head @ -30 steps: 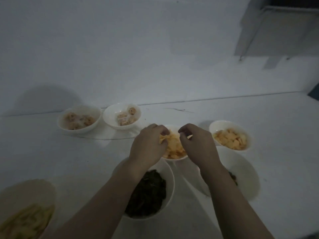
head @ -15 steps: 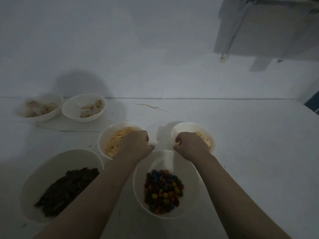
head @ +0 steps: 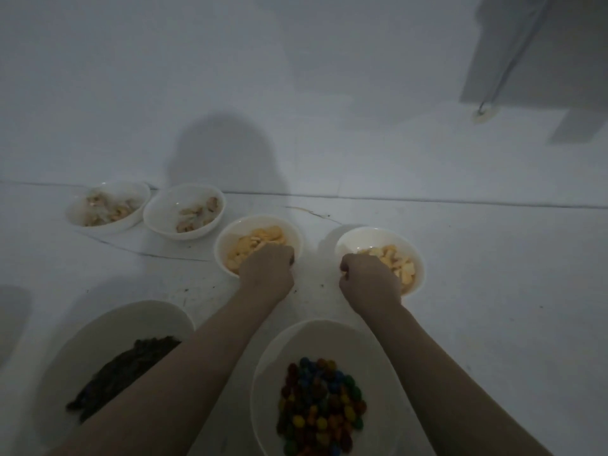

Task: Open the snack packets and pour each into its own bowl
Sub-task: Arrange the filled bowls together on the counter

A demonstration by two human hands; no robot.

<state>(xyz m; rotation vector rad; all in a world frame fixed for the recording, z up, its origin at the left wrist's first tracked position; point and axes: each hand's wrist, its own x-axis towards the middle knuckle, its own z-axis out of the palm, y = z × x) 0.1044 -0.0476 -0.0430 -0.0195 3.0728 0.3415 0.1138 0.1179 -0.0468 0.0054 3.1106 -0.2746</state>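
Two small white bowls of orange crackers stand side by side mid-table. My left hand (head: 267, 269) sits with curled fingers on the near rim of the left cracker bowl (head: 230, 236). My right hand (head: 368, 279) grips the near-left rim of the right cracker bowl (head: 413, 255) the same way. Close to me stands a large bowl of coloured candies (head: 273, 353), and to its left a large bowl of dark strips (head: 98, 327). No snack packet shows.
Two more white bowls with pale snacks, the far-left bowl (head: 77, 209) and its neighbour bowl (head: 158, 212), stand against the white wall at the back left. A grey cabinet (head: 539, 51) hangs at the upper right. Crumbs dot the table between the bowls.
Both hands left the middle cracker bowl and drew apart, one to each cracker bowl's rim. The view swung, bringing the candy bowl between my forearms.
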